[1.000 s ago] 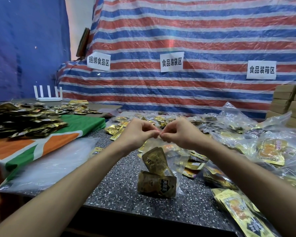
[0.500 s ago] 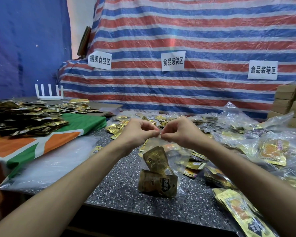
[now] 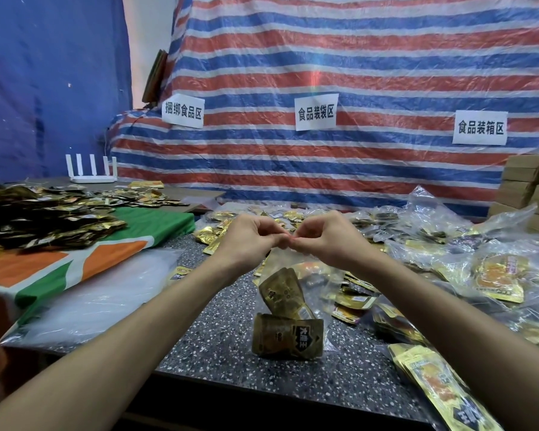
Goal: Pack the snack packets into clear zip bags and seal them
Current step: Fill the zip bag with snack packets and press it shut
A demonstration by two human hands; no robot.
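A clear zip bag (image 3: 319, 276) stands upright on the speckled table (image 3: 221, 346) in front of me. Inside it are two gold snack packets, one tilted (image 3: 282, 290) above one lying crosswise (image 3: 288, 337) at the bottom. My left hand (image 3: 249, 237) and my right hand (image 3: 327, 237) meet above the bag, fingertips together, both pinching its top edge. The zip strip itself is hidden between my fingers.
Loose gold packets (image 3: 212, 236) lie behind my hands. Filled clear bags (image 3: 492, 275) pile up at the right, with more packets (image 3: 436, 384) near the front edge. A heap of dark packets (image 3: 44, 219) sits on a green-orange cloth at left. Cardboard boxes (image 3: 529, 188) stand far right.
Both hands stay pinched together on the bag's top edge. Their position has barely shifted, and the bag and its packets sit as before.
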